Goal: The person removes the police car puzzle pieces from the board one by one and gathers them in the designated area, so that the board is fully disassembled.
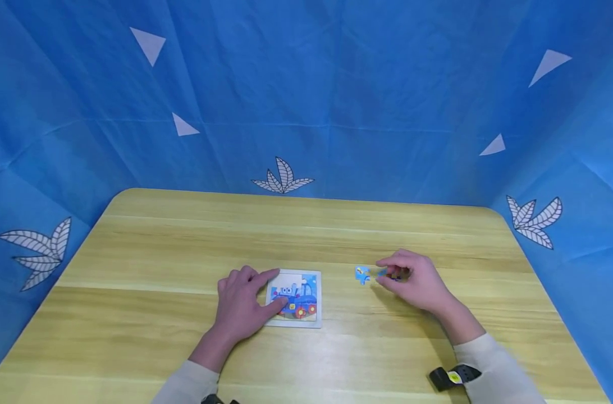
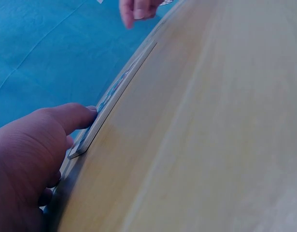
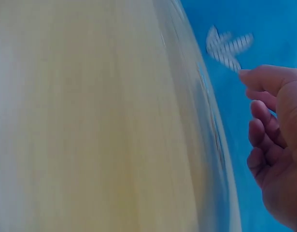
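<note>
A small jigsaw puzzle in a pale frame point(image 1: 319, 324), showing a blue tractor, lies flat on the table. At its upper left a bare white patch shows. My left hand point(image 1: 244, 306) rests at its left side, the thumb point(image 2: 80, 116) lying over the picture and the index finger reaching to the top left corner. To the right of the puzzle, my right hand point(image 1: 419, 283) hovers over loose puzzle pieces, thumb and index finger apart. One blue puzzle piece point(image 1: 362, 274) lies just left of its fingertips. Other pieces are partly hidden under that hand point(image 3: 278, 135).
The wooden table point(image 1: 185, 241) has rounded far corners. Behind and beside it hangs a blue cloth point(image 1: 306, 84) with white triangles and leaf prints. A black strap point(image 1: 455, 377) is round the right sleeve.
</note>
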A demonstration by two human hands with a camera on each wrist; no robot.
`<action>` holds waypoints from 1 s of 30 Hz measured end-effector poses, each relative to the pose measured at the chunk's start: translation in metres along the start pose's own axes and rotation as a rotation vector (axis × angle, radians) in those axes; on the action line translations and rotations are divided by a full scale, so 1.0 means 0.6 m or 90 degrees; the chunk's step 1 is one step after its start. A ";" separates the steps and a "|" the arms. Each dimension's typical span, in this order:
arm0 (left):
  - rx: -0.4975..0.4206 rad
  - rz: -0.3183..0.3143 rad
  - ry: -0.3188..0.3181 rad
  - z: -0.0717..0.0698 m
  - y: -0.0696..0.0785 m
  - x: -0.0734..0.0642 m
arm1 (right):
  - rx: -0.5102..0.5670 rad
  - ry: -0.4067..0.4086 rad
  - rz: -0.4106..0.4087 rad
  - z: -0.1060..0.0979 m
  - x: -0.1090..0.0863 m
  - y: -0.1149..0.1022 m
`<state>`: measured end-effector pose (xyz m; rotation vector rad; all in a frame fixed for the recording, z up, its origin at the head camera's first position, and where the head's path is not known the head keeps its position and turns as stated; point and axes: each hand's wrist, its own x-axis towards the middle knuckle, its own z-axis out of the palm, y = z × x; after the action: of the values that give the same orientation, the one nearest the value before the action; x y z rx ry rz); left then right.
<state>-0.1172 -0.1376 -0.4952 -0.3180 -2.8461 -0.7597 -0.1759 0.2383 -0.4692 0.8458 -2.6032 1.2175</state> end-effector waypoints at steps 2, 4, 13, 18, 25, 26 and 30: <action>-0.001 0.001 0.000 0.000 0.000 0.000 | 0.023 -0.005 -0.007 0.018 0.012 -0.018; -0.005 0.002 -0.001 0.000 0.000 0.000 | 0.043 -0.008 -0.015 0.037 0.022 -0.035; 0.001 -0.002 -0.001 -0.003 0.001 0.000 | 0.114 -0.065 0.048 0.117 0.056 -0.096; 0.004 0.001 0.001 -0.001 0.000 0.001 | 0.143 -0.088 0.112 0.138 0.066 -0.105; 0.000 0.010 0.011 -0.003 -0.001 0.001 | 0.140 -0.105 0.157 0.152 0.072 -0.103; 0.000 0.009 0.010 -0.003 -0.001 0.001 | 0.135 -0.104 0.156 0.153 0.073 -0.104; -0.001 0.000 -0.001 -0.003 0.000 0.002 | 0.116 -0.102 0.156 0.156 0.075 -0.108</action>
<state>-0.1178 -0.1382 -0.4932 -0.3201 -2.8469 -0.7628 -0.1684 0.1160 -0.4722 0.6946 -2.8239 1.5288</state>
